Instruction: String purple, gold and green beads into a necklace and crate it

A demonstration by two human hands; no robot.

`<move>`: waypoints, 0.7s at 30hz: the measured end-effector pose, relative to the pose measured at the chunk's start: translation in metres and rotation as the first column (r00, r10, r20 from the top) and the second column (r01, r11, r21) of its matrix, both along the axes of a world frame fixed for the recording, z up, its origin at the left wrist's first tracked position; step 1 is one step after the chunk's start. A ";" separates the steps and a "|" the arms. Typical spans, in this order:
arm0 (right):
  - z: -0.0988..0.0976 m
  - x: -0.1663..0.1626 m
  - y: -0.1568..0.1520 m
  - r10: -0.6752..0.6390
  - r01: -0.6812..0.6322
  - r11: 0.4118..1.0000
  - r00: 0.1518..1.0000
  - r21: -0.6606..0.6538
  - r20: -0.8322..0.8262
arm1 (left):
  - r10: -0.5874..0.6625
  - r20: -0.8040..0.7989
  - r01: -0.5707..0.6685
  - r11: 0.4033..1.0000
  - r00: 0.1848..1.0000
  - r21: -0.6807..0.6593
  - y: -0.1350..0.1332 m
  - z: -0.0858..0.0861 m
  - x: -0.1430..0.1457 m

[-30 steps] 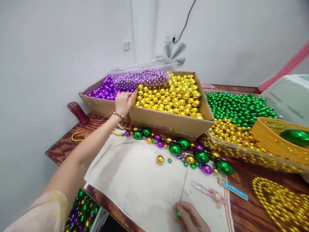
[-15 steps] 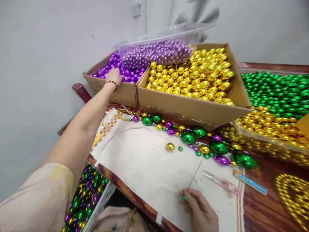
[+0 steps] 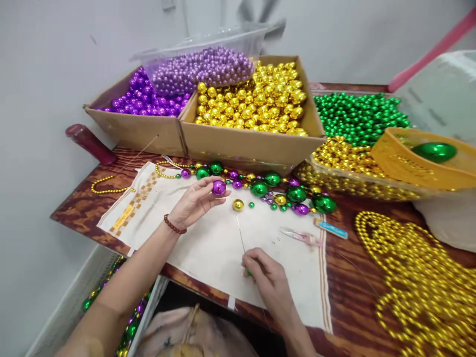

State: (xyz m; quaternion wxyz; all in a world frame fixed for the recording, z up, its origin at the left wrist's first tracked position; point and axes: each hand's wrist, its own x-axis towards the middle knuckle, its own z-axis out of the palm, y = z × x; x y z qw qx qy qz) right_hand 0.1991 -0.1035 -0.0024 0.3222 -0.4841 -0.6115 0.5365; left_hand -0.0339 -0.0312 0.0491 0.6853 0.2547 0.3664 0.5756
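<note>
My left hand (image 3: 193, 204) hovers over the white cloth (image 3: 208, 243), its thumb and fingers pinching a purple bead (image 3: 218, 187). My right hand (image 3: 268, 276) rests near the cloth's front edge, closed on a thin wire needle (image 3: 240, 235) that points away from me, with a small green bead (image 3: 247, 271) at its fingers. A loose gold bead (image 3: 238, 205) and a tiny green bead (image 3: 252, 204) lie on the cloth between the hands. A strung row of green, purple and gold beads (image 3: 260, 187) lies along the cloth's far edge.
Cardboard boxes of purple beads (image 3: 137, 99) and gold beads (image 3: 253, 99) stand at the back, a clear tub of lilac beads (image 3: 201, 69) on top. Green beads (image 3: 357, 116), an orange basket (image 3: 420, 161) and gold strands (image 3: 420, 282) fill the right. Small scissors (image 3: 301, 236) lie on the cloth.
My left hand has come back from the purple bead box to above the cloth, now holding a purple bead. The right hand has stayed on the needle.
</note>
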 end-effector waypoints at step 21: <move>-0.007 0.006 -0.018 0.025 -0.025 1.000 1.000 -0.001 0.017 | 0.140 0.202 -0.100 0.975 0.969 -0.198 -0.014 -0.017 0.048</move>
